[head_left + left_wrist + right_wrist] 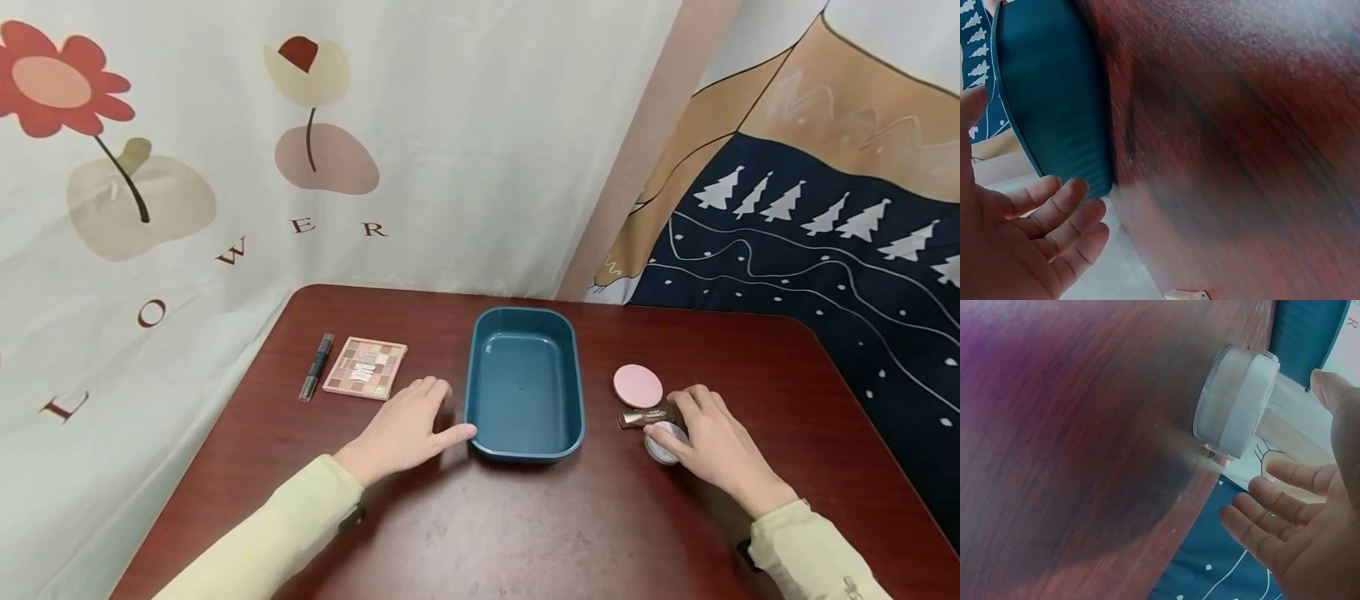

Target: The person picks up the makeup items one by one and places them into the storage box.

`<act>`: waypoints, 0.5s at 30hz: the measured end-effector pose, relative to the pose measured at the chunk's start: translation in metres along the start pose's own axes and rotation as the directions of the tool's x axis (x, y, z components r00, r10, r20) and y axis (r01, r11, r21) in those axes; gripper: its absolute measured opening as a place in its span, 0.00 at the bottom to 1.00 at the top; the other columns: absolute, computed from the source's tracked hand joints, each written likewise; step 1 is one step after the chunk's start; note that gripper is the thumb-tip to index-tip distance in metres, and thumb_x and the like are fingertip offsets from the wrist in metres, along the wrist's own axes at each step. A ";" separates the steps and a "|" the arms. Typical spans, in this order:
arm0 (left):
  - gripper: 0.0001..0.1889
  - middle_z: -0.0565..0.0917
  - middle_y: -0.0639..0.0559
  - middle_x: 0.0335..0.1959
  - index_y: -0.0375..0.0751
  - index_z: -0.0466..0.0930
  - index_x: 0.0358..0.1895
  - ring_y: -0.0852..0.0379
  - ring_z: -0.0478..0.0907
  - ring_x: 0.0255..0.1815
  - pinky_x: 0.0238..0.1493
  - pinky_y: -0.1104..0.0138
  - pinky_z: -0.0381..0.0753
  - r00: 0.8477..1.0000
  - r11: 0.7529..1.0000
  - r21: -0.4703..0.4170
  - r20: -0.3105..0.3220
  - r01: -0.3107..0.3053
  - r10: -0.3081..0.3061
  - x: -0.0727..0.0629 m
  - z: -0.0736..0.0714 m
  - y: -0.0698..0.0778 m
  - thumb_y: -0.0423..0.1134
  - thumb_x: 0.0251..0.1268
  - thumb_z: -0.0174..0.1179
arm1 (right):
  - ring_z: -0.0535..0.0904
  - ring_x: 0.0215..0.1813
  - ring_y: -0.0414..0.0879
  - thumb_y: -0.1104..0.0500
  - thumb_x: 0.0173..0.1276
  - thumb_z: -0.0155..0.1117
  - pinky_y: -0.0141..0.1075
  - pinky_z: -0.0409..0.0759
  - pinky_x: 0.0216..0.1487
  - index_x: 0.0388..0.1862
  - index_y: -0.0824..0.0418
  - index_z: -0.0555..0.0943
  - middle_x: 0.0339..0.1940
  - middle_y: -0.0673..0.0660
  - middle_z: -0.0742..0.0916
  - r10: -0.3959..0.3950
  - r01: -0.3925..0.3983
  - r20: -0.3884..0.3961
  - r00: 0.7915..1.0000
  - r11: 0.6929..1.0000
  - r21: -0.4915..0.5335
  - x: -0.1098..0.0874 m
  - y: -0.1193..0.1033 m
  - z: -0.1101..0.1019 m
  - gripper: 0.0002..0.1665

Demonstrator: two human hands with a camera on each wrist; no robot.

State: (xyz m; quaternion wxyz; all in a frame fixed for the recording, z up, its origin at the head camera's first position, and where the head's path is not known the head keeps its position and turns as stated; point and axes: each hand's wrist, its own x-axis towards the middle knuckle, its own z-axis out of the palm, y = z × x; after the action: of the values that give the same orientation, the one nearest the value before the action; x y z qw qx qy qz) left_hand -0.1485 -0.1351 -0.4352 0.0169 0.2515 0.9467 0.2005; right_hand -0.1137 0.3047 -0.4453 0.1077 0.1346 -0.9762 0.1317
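Head view: a dark reddish-brown wooden table (517, 533) with rounded far corners and a glossy sheen fills the lower part. Behind it hangs a white curtain (465, 167) printed with flowers and letters; to the right, past a dusty-pink strip (647, 158), is a navy cloth (795, 258) with white fir trees and wavy lines.

A teal rectangular tray (521, 383) with rounded corners stands near the table's middle, between the two hands. A square pinkish palette (367, 365) with a white label lies to its left, just past the left fingertips, and a slim dark pen-like stick (317, 367) lies beside the palette. Right of the tray are a round pink compact (637, 386), a small brown-and-gold oblong item (639, 418) and a round translucent whitish jar (657, 454), close together; the right thumb covers part of the jar.

The left hand (405, 429) is relaxed and grasps nothing, its thumb at the tray's near-left rim; whether they touch, I cannot tell. The right hand (716, 446) is also loose, fingers parted; the right wrist view shows it apart from the jar.
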 end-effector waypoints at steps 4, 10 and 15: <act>0.28 0.71 0.56 0.33 0.42 0.74 0.41 0.58 0.66 0.35 0.40 0.62 0.70 1.000 1.000 -0.016 0.025 0.002 -0.001 0.000 0.000 0.002 0.67 0.69 0.60 | 0.75 0.46 0.58 0.47 0.62 0.77 0.54 0.81 0.42 0.52 0.69 0.79 0.47 0.65 0.80 -0.002 0.002 0.018 1.000 1.000 0.006 -0.001 -0.001 0.000 0.31; 0.24 0.76 0.54 0.38 0.44 0.76 0.42 0.58 0.70 0.39 0.45 0.60 0.75 0.999 0.998 -0.064 0.031 0.010 -0.008 -0.001 0.002 0.006 0.63 0.69 0.62 | 0.75 0.43 0.55 0.48 0.61 0.78 0.51 0.80 0.40 0.50 0.69 0.80 0.44 0.64 0.81 -0.001 0.001 0.030 1.000 1.000 0.018 -0.002 -0.001 -0.001 0.30; 0.21 0.78 0.54 0.42 0.45 0.77 0.43 0.58 0.73 0.43 0.48 0.58 0.78 0.999 0.995 -0.102 0.029 0.021 -0.018 -0.002 0.005 0.008 0.60 0.70 0.63 | 0.74 0.42 0.51 0.46 0.62 0.77 0.49 0.79 0.40 0.48 0.67 0.80 0.42 0.60 0.80 0.002 -0.004 0.058 0.998 0.999 0.035 -0.003 -0.002 -0.001 0.29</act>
State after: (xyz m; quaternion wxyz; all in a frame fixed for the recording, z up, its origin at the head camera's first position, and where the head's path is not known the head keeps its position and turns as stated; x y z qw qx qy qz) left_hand -0.1421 -0.1279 -0.4367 0.0448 0.2440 0.9373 0.2450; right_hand -0.1106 0.3038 -0.4448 0.0770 0.1388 -0.9766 0.1451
